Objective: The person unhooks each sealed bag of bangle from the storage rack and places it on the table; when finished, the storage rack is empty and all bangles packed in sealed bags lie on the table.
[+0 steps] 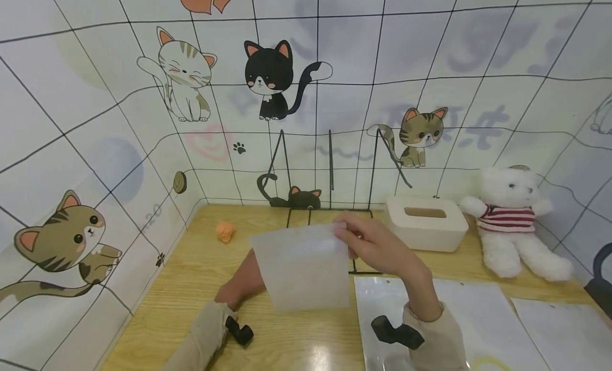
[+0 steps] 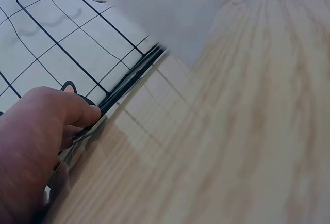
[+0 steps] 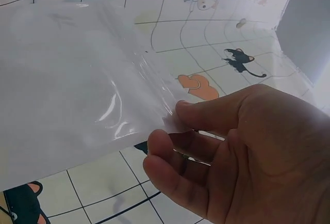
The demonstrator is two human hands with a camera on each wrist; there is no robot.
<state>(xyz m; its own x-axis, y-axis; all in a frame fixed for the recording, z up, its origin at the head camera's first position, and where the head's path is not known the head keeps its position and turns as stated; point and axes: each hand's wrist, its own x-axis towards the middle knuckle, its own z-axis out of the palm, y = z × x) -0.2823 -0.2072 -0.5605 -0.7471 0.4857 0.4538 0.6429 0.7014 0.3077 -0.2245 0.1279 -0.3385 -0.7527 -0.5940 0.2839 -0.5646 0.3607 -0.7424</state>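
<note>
My right hand [image 1: 377, 246] pinches the upper right corner of a translucent white plastic bag [image 1: 306, 270]. The bag hangs flat in front of a black wire rack [image 1: 330, 163] with upright prongs. In the right wrist view, thumb and fingers hold the bag's [image 3: 77, 84] ridged edge. My left hand [image 1: 247, 278] is partly hidden behind the bag in the head view. The left wrist view shows that hand [image 2: 41, 131] gripping the black bottom bar of the rack [image 2: 135, 73], low over the wooden table.
A white tissue box [image 1: 430, 235] and a white teddy bear [image 1: 507, 222] in a striped shirt stand at the back right. An orange ball-like item [image 1: 225, 232] lies back left. Clear sleeves with white sheets [image 1: 466, 307] cover the front right. Cat-print walls enclose the wooden table [image 1: 167, 307].
</note>
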